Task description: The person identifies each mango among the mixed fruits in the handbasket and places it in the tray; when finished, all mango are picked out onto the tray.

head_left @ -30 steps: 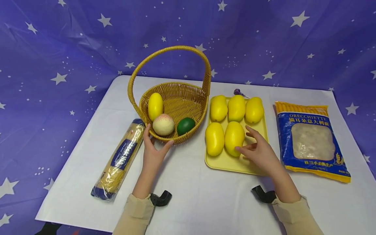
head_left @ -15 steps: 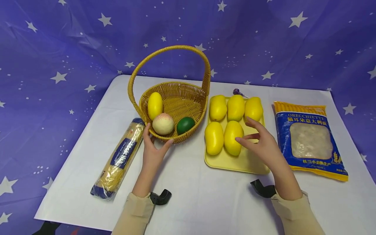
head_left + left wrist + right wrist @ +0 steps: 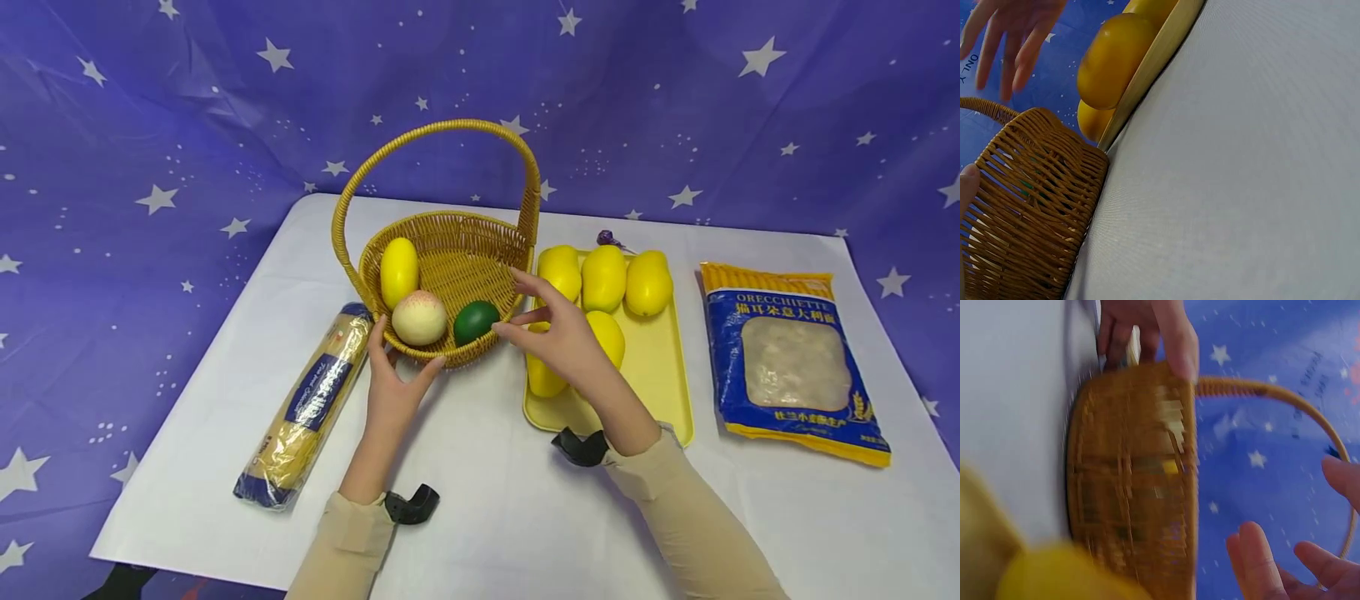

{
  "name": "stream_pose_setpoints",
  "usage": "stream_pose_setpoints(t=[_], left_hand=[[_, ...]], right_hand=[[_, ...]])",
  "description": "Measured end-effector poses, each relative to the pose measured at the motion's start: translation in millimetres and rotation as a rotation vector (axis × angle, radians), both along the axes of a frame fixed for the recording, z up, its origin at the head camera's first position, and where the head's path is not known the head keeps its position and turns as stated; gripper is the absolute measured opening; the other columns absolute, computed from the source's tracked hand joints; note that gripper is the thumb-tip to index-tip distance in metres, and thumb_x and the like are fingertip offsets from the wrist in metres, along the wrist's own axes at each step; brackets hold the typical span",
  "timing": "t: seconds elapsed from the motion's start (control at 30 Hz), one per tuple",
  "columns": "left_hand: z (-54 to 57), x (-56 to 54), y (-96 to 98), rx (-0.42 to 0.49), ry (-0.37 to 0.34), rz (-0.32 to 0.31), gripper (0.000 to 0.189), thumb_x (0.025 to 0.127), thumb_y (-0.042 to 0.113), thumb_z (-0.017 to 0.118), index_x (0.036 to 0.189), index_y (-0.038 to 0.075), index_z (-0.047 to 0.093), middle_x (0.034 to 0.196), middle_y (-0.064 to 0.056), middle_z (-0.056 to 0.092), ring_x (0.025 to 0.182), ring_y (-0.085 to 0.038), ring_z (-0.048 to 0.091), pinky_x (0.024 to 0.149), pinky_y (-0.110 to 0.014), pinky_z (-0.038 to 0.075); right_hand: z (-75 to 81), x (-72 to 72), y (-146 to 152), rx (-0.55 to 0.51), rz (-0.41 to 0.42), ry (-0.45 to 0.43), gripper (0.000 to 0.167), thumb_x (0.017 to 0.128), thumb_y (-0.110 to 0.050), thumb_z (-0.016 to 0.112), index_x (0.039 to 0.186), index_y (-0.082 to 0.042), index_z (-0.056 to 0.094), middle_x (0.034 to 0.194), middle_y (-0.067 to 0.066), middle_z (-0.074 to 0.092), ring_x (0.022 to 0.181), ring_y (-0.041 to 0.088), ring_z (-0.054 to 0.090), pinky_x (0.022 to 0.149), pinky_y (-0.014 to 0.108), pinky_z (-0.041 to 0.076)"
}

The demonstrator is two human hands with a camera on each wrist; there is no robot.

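A wicker basket (image 3: 472, 262) with a tall handle holds a yellow oval fruit (image 3: 399, 273), a pale peach (image 3: 419, 318) and a dark green egg-shaped fruit (image 3: 476, 322). My left hand (image 3: 393, 396) holds the basket's near left side, thumb at the front rim. Over the basket's right rim hovers my right hand (image 3: 562, 337), fingers spread and nothing between them, close to the green fruit. Beneath that hand, partly hidden, are two yellow mangoes (image 3: 606, 337) on a pale yellow tray (image 3: 656, 375). In the right wrist view the right-hand fingers (image 3: 1257, 559) are apart from the basket.
Several more mangoes (image 3: 603, 279) line the tray's back. Right of it lies a blue orecchiette bag (image 3: 795, 362); a long pasta packet (image 3: 307, 404) lies left of the basket. A small purple-wrapped lollipop (image 3: 609, 239) sits behind the tray. A starry purple cloth (image 3: 637, 100) hangs behind.
My right hand has lifted off the front right mango on the tray and swung left to the basket's right rim. The left hand and the fruits stay where they were.
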State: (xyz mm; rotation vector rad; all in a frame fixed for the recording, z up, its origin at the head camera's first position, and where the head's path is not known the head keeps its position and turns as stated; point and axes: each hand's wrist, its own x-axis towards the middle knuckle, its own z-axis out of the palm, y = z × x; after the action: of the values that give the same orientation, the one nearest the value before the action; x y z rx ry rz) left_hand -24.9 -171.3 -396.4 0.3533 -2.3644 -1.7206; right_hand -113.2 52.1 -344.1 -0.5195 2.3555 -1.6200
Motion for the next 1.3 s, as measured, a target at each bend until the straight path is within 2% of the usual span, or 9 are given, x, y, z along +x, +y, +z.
stream_pose_setpoints(t=[0.13, 0.4, 0.67, 0.73, 0.87, 0.97, 1.3], left_hand=[[-0.1, 0.2, -0.6, 0.006, -0.016, 0.001, 0.095, 0.087, 0.024, 0.073, 0.154, 0.018, 0.007, 0.155, -0.019, 0.014, 0.137, -0.036, 0.030, 0.111, -0.053, 0.026], [-1.3, 0.2, -1.2, 0.002, -0.009, -0.005, 0.095, 0.087, 0.024, 0.073, 0.154, 0.014, 0.007, 0.156, -0.019, 0.012, 0.136, -0.037, 0.030, 0.110, -0.053, 0.028], [-0.7, -0.4, -1.5, -0.009, 0.018, -0.009, 0.094, 0.088, 0.020, 0.073, 0.154, 0.011, 0.007, 0.155, -0.019, 0.013, 0.136, -0.038, 0.030, 0.111, -0.051, 0.027], [-0.6, -0.2, -1.4, -0.008, 0.021, -0.009, 0.094, 0.088, 0.019, 0.073, 0.154, 0.011, 0.007, 0.155, -0.020, 0.013, 0.135, -0.038, 0.030, 0.111, -0.050, 0.027], [-0.6, -0.2, -1.9, -0.009, 0.026, -0.004, 0.094, 0.087, 0.019, 0.073, 0.154, 0.010, 0.008, 0.156, -0.019, 0.012, 0.135, -0.039, 0.031, 0.111, -0.050, 0.028], [-1.1, -0.7, -2.3, -0.011, 0.039, 0.003, 0.094, 0.086, 0.018, 0.074, 0.154, 0.009, 0.009, 0.155, -0.020, 0.014, 0.134, -0.039, 0.032, 0.110, -0.050, 0.029], [0.6, 0.2, -0.5, -0.015, 0.015, -0.006, 0.095, 0.087, 0.022, 0.074, 0.154, 0.012, 0.008, 0.155, -0.020, 0.013, 0.135, -0.038, 0.032, 0.110, -0.052, 0.029]], right_hand=[[-2.3, -7.8, -27.8, -0.015, 0.042, 0.030, 0.074, 0.084, -0.039, 0.075, 0.148, -0.030, 0.039, 0.139, 0.002, 0.048, 0.095, 0.014, 0.063, 0.076, 0.034, 0.055], [-6.6, -33.0, -68.6, 0.052, 0.089, 0.011, 0.075, 0.083, -0.042, 0.074, 0.148, -0.024, 0.040, 0.139, 0.005, 0.049, 0.094, 0.017, 0.064, 0.074, 0.030, 0.056], [-15.6, -58.6, -102.0, 0.166, 0.108, 0.099, 0.076, 0.084, -0.042, 0.074, 0.148, -0.017, 0.040, 0.146, 0.006, 0.045, 0.089, 0.020, 0.063, 0.077, 0.032, 0.054], [-19.1, -63.1, -110.1, 0.188, 0.104, 0.110, 0.076, 0.084, -0.041, 0.074, 0.148, -0.015, 0.040, 0.146, 0.006, 0.044, 0.094, 0.021, 0.063, 0.082, 0.035, 0.053], [-21.2, -69.1, -126.2, 0.245, 0.086, 0.115, 0.076, 0.084, -0.041, 0.073, 0.148, -0.015, 0.040, 0.147, 0.005, 0.043, 0.122, 0.025, 0.051, 0.099, 0.041, 0.045], [-19.1, -72.3, -136.9, 0.281, 0.069, 0.111, 0.076, 0.084, -0.042, 0.073, 0.148, -0.015, 0.040, 0.147, 0.005, 0.043, 0.131, 0.025, 0.043, 0.102, 0.043, 0.042], [-20.2, -80.1, -154.8, 0.358, 0.070, 0.099, 0.075, 0.085, -0.044, 0.071, 0.149, -0.022, 0.038, 0.141, 0.011, 0.046, 0.121, 0.028, 0.049, 0.094, 0.044, 0.047]])
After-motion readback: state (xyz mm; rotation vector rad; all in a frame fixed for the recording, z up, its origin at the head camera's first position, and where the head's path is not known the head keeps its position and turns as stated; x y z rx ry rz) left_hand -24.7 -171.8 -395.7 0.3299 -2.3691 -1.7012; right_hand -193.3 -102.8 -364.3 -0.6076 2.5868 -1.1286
